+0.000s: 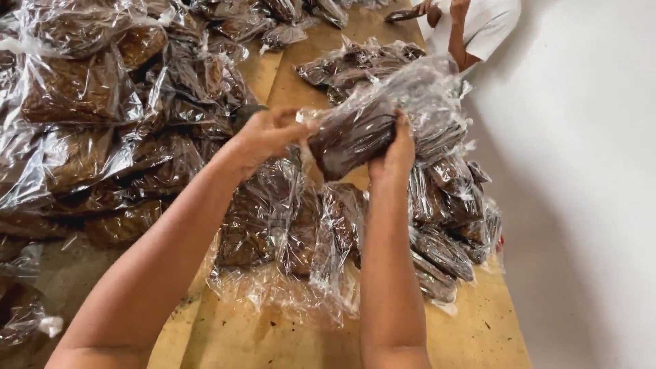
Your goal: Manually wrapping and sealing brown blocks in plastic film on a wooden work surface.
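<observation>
Both hands (pixel 328 140) grip a clear bag (pixel 383 119) of dark brown contents.

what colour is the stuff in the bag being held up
Dark brown, inside a clear plastic bag; head view.

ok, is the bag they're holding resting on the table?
No: both hands, left hand and right hand, hold the clear bag above the bags lying on the table.
</observation>
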